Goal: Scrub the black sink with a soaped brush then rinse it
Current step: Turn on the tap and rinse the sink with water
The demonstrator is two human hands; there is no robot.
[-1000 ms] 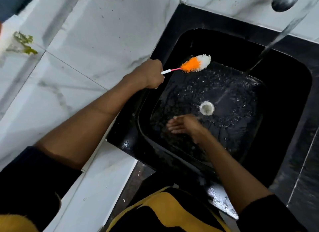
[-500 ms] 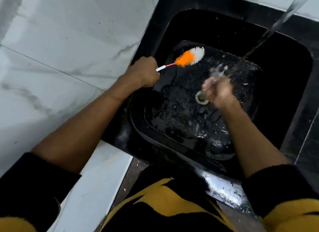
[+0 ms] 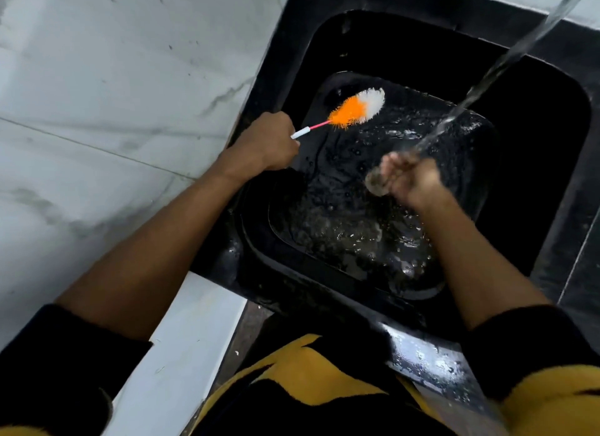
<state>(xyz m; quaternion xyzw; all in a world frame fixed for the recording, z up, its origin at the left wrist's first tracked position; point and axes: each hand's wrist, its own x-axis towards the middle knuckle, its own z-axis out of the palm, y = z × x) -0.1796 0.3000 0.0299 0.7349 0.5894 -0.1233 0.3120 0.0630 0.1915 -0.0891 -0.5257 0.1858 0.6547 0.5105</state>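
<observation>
The black sink (image 3: 535,137) fills the upper right, its floor wet and glistening. My left hand (image 3: 263,143) grips the white and pink handle of a brush at the sink's left rim. The brush (image 3: 357,109), with an orange and white bristle head, is held above the basin's far left corner. My right hand (image 3: 412,179) is blurred over the middle of the basin, fingers loosely cupped under a stream of water (image 3: 506,56) that falls from the top right. It holds nothing that I can see. The round drain (image 3: 375,184) shows partly at its fingertips.
White marble counter (image 3: 113,111) spreads out on the left of the sink. The sink's front rim (image 3: 422,354) is wet, close to my black and yellow clothing. The tap itself is out of frame at the top right.
My right hand rose from the basin floor near the drain into the water stream. The view shifted down, so the tap left the frame. My left hand kept holding the brush.
</observation>
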